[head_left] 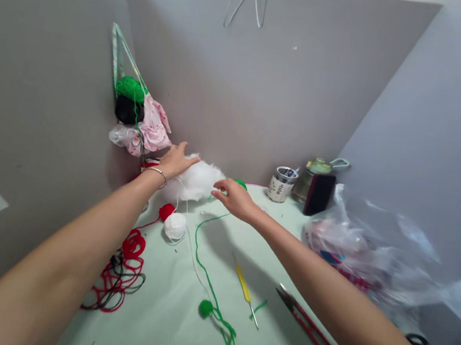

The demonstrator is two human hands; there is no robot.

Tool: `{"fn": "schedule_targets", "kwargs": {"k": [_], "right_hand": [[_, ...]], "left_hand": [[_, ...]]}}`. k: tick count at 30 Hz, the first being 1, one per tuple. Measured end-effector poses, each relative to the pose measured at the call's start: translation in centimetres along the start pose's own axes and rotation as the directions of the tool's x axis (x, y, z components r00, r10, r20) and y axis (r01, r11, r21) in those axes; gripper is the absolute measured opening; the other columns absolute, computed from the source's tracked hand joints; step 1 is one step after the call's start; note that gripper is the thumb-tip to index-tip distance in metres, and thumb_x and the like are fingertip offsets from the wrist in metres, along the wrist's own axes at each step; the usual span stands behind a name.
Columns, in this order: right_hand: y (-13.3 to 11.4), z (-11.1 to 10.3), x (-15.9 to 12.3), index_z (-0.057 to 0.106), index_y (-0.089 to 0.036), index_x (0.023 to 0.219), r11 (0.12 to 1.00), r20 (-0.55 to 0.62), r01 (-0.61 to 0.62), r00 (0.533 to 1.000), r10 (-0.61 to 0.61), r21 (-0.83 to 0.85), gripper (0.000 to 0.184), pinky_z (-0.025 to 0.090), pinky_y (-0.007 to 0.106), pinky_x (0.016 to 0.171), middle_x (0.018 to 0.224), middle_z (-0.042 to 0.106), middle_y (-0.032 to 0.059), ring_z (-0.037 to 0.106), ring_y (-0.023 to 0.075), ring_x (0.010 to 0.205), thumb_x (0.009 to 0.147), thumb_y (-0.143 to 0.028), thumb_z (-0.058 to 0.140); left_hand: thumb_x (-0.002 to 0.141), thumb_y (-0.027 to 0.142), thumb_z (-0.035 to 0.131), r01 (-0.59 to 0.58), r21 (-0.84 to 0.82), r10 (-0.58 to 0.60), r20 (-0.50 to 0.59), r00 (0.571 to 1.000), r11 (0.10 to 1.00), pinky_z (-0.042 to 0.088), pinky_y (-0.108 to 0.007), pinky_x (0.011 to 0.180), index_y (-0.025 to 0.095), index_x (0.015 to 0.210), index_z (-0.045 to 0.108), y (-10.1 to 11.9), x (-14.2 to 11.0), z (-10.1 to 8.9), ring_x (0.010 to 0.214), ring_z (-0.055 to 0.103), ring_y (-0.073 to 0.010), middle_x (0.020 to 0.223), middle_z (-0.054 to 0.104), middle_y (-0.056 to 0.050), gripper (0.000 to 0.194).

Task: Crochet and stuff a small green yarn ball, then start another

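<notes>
White fluff (200,182) at the back edge of the counter (164,313), between both hands

Both our arms stretch from the front edge toward this soft heap, which sits left of the middle along the back edge, against the grey panel. Our left hand (176,163) is the nearer one: it overlaps the heap's left side in view, fingers spread and thumb pointing right across the white. Whether its palm presses in, we cannot tell. Our right hand (236,198) stands at the heap's other side, fingers bent and pointing left, so the heap lies directly off its fingertips. We cannot tell whether those fingers pinch a wisp or stop just beside it.

So the relation we judge to count most is a sideways one: fluff in the middle, one hand at either end. Its longer spread seems to run along the back edge, from hand to hand, though such loose fibre has no firm axis.

On the front side of the heap we see a white yarn ball (175,226) touching or just beside a red yarn ball (166,212). Nearer the front edge, well apart from both hands, lie a small green ball (206,308) and a yellow-handled hook (243,282).
</notes>
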State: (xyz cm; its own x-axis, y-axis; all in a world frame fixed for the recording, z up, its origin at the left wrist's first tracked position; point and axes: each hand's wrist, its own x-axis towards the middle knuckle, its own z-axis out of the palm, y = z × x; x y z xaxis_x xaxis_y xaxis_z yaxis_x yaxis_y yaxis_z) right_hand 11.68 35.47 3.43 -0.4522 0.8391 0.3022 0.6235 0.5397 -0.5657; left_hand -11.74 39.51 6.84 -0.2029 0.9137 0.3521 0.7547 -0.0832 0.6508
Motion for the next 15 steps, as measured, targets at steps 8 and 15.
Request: {"fn": "schedule_targets", "kwargs": {"k": [8, 15], "right_hand": [[1.2, 6.7, 9.0, 0.063, -0.019, 0.135, 0.987, -0.053, -0.118, 0.992, 0.113, -0.106, 0.039, 0.061, 0.048, 0.098, 0.137, 0.066, 0.0117, 0.068, 0.0256, 0.116, 0.101, -0.038, 0.067], [3.9, 10.0, 9.8, 0.064, -0.02, 0.134, 0.951, -0.039, -0.298, 0.955, 0.296, -0.085, 0.037, 0.061, 0.047, 0.097, 0.137, 0.066, 0.0113, 0.069, 0.0251, 0.116, 0.101, -0.038, 0.066]], "left_hand": [[0.101, 0.037, 0.067, 0.025, -0.156, 0.002, 0.168, 0.986, 0.987, 0.061, -0.049, 0.096, 0.018, 0.135, 0.063, -3.3, 0.8, 6.0, 0.115, 0.068, -0.0266, 0.136, 0.066, -0.013, 0.04], [0.099, 0.044, 0.066, 0.012, -0.598, -0.003, 0.017, 1.0, 0.801, 0.063, -0.041, 0.087, 0.015, 0.116, 0.071, -2.0, 2.0, 1.8, 0.1, 0.073, -0.0261, 0.113, 0.075, -0.009, 0.034]]}}
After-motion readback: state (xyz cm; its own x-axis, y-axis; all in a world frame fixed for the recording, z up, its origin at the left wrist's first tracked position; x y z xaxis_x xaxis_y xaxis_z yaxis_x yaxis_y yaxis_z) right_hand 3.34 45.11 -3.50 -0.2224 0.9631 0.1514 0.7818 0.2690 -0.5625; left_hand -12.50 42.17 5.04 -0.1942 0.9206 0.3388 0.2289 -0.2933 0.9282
